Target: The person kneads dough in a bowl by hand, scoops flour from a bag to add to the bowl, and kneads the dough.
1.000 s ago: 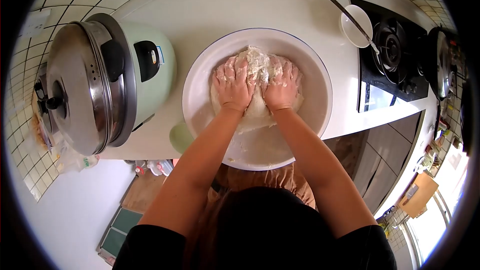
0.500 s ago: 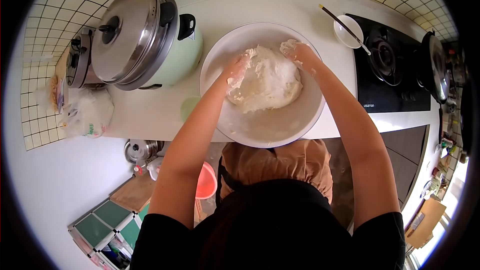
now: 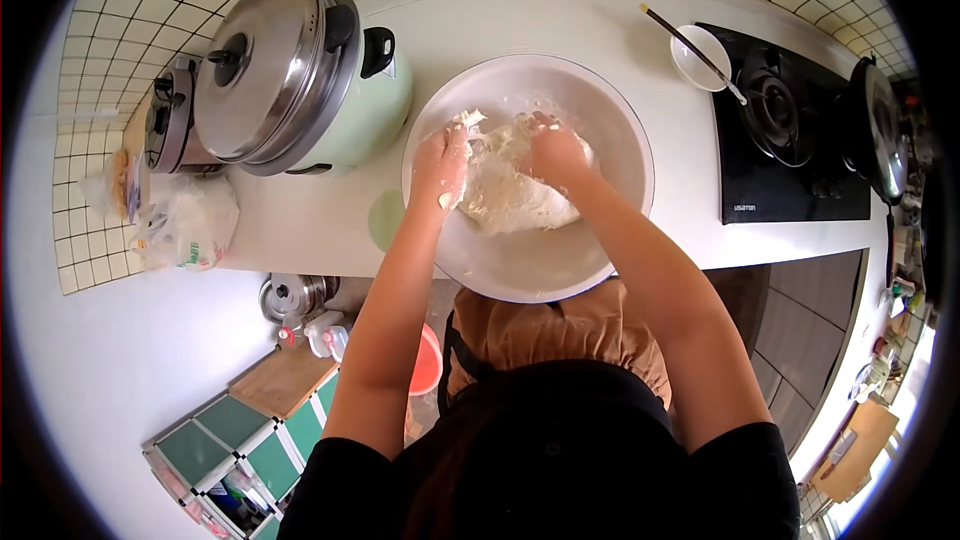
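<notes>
A large white bowl (image 3: 535, 280) holds a lump of pale, floury dough (image 3: 515, 198). My left hand (image 3: 442, 162) is at the dough's left edge, seen side-on, its fingers stretched away from me with sticky bits at their tips. Against the upper right of the dough, my right hand (image 3: 558, 153) has its fingers curled into it. Flour and dough coat both hands, and the right fingertips are partly hidden.
Left of the bowl stands a green cooker (image 3: 365, 115) with a steel lid, beside a plastic bag (image 3: 188, 225). A round green item (image 3: 386, 220) touches the bowl's left side. At right, a small white bowl (image 3: 700, 58) with a stick overlaps the black stove (image 3: 795, 175).
From pressing flat on the dough, my hands moved apart to its sides; the right one has since come back in and curled onto it. The camera view also shifted.
</notes>
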`<control>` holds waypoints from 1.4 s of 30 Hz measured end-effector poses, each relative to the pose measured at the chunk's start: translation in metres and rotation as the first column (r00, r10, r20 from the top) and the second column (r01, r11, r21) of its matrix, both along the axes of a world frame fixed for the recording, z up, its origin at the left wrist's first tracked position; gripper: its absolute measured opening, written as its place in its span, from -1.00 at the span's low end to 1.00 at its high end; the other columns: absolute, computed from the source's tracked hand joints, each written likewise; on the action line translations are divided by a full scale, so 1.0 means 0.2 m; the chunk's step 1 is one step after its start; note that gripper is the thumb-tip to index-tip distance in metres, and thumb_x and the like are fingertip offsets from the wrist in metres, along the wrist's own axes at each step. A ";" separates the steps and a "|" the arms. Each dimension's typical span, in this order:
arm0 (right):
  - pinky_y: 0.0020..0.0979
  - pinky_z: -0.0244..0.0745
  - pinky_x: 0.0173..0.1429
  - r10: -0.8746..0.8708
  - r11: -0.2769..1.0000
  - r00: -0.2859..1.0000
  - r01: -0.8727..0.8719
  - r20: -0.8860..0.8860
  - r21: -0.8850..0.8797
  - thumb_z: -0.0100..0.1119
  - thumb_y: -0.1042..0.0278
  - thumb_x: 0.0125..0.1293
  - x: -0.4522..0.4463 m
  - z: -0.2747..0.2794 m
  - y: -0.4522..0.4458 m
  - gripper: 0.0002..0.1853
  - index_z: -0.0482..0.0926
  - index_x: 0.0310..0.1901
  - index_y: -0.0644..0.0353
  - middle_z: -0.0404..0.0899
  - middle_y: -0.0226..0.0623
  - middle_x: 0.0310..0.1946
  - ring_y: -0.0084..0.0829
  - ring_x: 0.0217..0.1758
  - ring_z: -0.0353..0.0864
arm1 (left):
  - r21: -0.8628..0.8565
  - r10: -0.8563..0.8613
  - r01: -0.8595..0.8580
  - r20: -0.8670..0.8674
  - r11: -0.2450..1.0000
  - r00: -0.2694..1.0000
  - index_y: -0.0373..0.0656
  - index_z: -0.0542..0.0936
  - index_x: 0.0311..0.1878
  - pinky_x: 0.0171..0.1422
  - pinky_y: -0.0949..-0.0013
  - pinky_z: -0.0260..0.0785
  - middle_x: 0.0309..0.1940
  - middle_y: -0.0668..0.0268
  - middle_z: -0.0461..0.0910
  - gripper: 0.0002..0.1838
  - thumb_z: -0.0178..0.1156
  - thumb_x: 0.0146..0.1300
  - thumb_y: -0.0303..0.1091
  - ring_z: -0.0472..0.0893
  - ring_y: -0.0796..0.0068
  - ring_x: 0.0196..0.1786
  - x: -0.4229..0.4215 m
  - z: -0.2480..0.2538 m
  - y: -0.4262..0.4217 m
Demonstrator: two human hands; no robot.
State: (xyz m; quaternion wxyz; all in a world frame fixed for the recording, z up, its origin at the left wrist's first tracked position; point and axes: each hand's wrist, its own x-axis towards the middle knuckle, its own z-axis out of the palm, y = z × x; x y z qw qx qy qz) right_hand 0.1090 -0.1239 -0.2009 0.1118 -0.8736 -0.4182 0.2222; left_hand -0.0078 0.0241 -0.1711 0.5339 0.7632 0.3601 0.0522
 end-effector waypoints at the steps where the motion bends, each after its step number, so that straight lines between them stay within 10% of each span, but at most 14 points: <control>1: -0.24 0.20 0.33 -0.044 0.993 0.998 0.040 0.036 0.114 0.27 0.03 0.06 -0.07 0.02 -0.04 -0.34 0.38 0.17 0.19 0.30 -0.19 0.25 -0.23 0.31 0.25 | 0.055 0.013 -0.012 -0.029 0.998 0.999 -0.30 0.58 -0.10 -0.19 0.44 0.31 -0.31 0.30 0.58 -0.63 -0.02 0.34 -0.16 0.45 0.59 -0.32 0.00 0.05 -0.02; 8: -0.09 0.23 0.28 0.160 0.927 0.967 -0.216 0.197 0.306 0.15 0.29 0.06 -0.33 0.10 -0.27 -0.56 0.47 0.02 0.21 0.39 -0.16 0.12 -0.10 0.24 0.31 | 0.387 -0.110 0.023 0.204 0.922 0.973 -0.28 0.53 -0.14 -0.19 0.22 0.37 -0.29 0.08 0.58 -0.65 -0.02 0.27 -0.17 0.57 0.14 -0.31 0.11 0.09 -0.13; 13: -0.12 0.27 0.27 0.250 0.887 0.947 -0.308 0.202 0.343 0.32 0.30 -0.13 -0.42 0.10 -0.40 -0.57 0.57 -0.15 0.23 0.43 -0.14 0.05 -0.03 0.20 0.34 | 0.232 -0.338 0.371 -0.170 0.899 0.926 -0.26 0.54 -0.19 -0.06 0.16 0.37 -0.27 0.07 0.59 -0.69 -0.01 0.25 -0.21 0.55 0.04 -0.18 0.11 -0.07 -0.25; 19: -0.21 0.37 0.18 0.203 0.893 0.971 -0.132 -0.124 0.430 0.33 0.29 -0.07 -0.39 0.22 -0.55 -0.60 0.58 -0.13 0.19 0.45 -0.12 0.03 -0.08 0.11 0.43 | 0.603 -0.368 0.370 -0.133 0.707 0.920 -0.17 0.56 -0.16 0.04 0.13 0.33 -0.21 0.08 0.58 -0.74 0.03 0.18 -0.25 0.53 0.08 -0.08 -0.03 -0.20 -0.38; 21: -0.25 0.41 0.11 0.075 0.919 0.878 0.124 -0.473 0.375 0.30 0.26 -0.02 -0.29 0.36 -0.57 -0.63 0.57 -0.15 0.23 0.48 -0.09 -0.01 -0.10 0.05 0.48 | 0.742 -0.315 0.289 -0.110 0.604 0.943 -0.13 0.53 -0.04 0.12 0.14 0.28 -0.10 0.10 0.54 -0.68 0.04 0.16 -0.26 0.49 0.11 0.01 -0.10 -0.20 -0.45; 27: -0.16 0.49 -0.25 -0.080 0.960 0.891 0.190 -0.448 0.205 0.25 0.18 -0.04 -0.14 0.31 -0.43 -0.64 0.58 -0.37 0.38 0.56 0.03 -0.50 -0.01 -0.40 0.57 | 0.705 -0.301 0.311 -0.144 0.638 0.943 -0.17 0.33 0.21 0.32 0.17 0.09 0.16 0.12 0.37 -0.48 0.07 0.15 -0.32 0.32 0.14 0.24 -0.19 -0.16 -0.53; 33: -0.18 0.51 -0.26 0.042 0.992 0.929 -0.081 -0.367 -0.093 0.23 0.11 -0.12 -0.25 0.11 -0.28 -0.61 0.58 -0.53 0.40 0.54 0.07 -0.57 -0.02 -0.38 0.60 | 0.290 -0.247 0.195 0.153 0.937 0.957 -0.22 0.40 0.13 0.23 0.22 0.23 0.10 0.08 0.42 -0.49 0.15 0.05 -0.38 0.38 0.11 0.18 -0.28 -0.06 -0.43; 36: -0.18 0.51 -0.26 -0.008 0.976 0.878 -0.097 -0.479 -0.193 0.22 0.20 -0.09 -0.29 0.13 -0.27 -0.68 0.60 -0.49 0.37 0.56 0.08 -0.52 -0.04 -0.36 0.61 | 0.086 -0.429 0.467 -0.280 0.880 0.859 -0.24 0.59 -0.14 -0.01 0.28 0.42 -0.20 0.02 0.59 -0.68 0.21 -0.01 -0.35 0.59 0.18 -0.11 -0.28 0.13 -0.36; 39: -0.18 0.52 -0.26 0.013 0.981 0.893 -0.099 -0.451 -0.167 0.20 0.30 -0.06 -0.35 0.11 -0.28 -0.77 0.61 -0.48 0.35 0.57 0.08 -0.46 -0.04 -0.34 0.62 | -0.193 -0.646 0.690 -0.586 0.698 0.489 -0.22 0.66 -0.34 -0.19 0.24 0.46 -0.41 0.04 0.62 -0.75 0.25 -0.05 -0.26 0.64 0.17 -0.29 -0.23 0.08 -0.38; 42: -0.21 0.54 -0.25 -0.088 0.969 0.879 -0.033 -0.469 -0.244 0.19 0.39 -0.02 -0.40 0.04 -0.29 -0.84 0.62 -0.43 0.31 0.60 0.04 -0.39 -0.08 -0.31 0.64 | -0.134 -0.635 0.785 -0.676 0.604 0.373 -0.19 0.67 -0.37 -0.18 0.23 0.46 -0.35 0.05 0.63 -0.71 0.26 -0.07 -0.16 0.64 0.15 -0.23 -0.16 0.03 -0.40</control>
